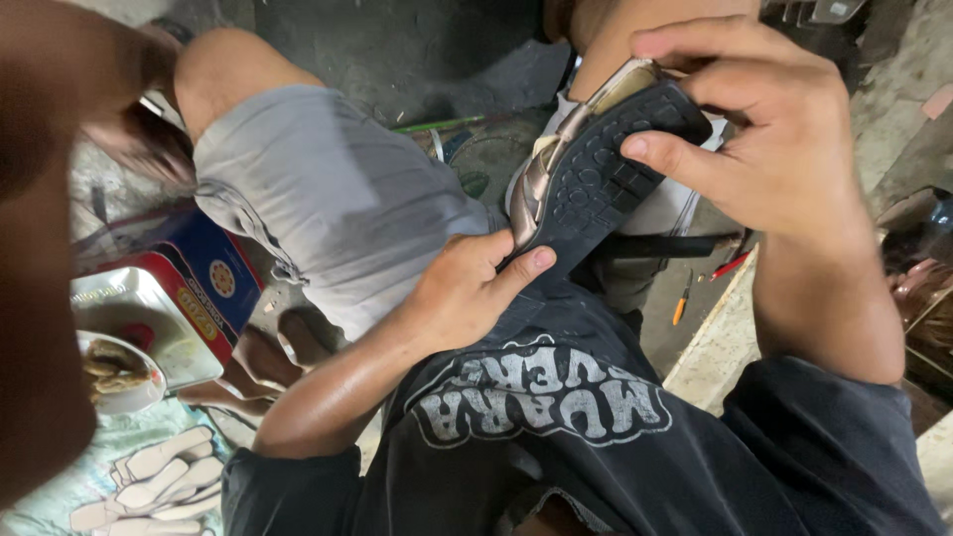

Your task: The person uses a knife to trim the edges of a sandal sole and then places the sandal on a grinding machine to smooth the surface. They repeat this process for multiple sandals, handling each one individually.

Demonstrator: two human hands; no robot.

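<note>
A sandal with a black treaded sole and a shiny bronze upper rests sole-up across my lap. My left hand grips its heel end, thumb pressed on the sole's edge. My right hand wraps around the toe end, with the thumb on the tread and the fingers curled over the tip. A knee in grey shorts lies just left of the sandal. I wear a dark printed shirt.
A blurred brown arm fills the left edge. On the floor at the left are a red and blue tin with a metal tray, a small bowl and several white insole cutouts. An orange pencil lies at the right.
</note>
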